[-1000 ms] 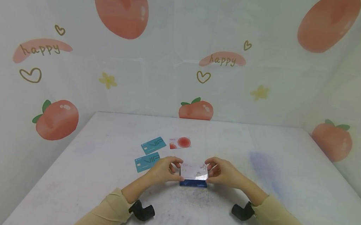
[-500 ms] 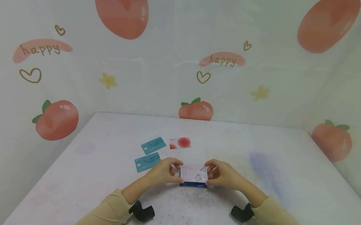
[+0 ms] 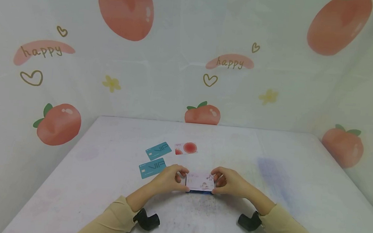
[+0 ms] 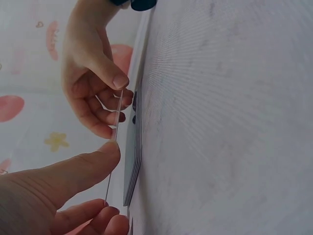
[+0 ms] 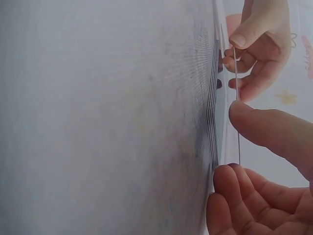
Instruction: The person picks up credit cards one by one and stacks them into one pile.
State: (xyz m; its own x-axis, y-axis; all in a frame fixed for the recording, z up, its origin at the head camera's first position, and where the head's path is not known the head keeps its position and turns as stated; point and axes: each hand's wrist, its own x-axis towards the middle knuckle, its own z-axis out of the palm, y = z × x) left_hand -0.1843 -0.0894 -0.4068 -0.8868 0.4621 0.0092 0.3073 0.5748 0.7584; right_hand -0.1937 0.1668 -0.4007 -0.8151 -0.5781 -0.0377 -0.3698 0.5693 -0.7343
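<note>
Between both hands a pale pink VIP card (image 3: pixel 200 182) is held by its two ends. My left hand (image 3: pixel 170 178) pinches its left end with thumb and fingers, and my right hand (image 3: pixel 231 182) pinches the right end. Directly beneath, a small stack of cards (image 3: pixel 200 192) with a dark blue face lies on the table, mostly hidden by the pink card. Seen edge-on in the left wrist view, the stack (image 4: pixel 139 152) shows several thin layers, with a narrow gap to the held card. The right wrist view also shows the card (image 5: pixel 239 142) apart from the stack (image 5: pixel 211 110).
Two teal VIP cards (image 3: pixel 158 151) lie beyond and left of the left hand, the nearer one (image 3: pixel 151 168) close to its knuckles. A white card with a red circle (image 3: pixel 185 148) lies behind the stack. A printed curtain (image 3: pixel 163 74) closes off the table's back.
Both hands have drawn the pink card a little toward the person, so it now covers more of the dark blue stack. The cards on the table have stayed put.
</note>
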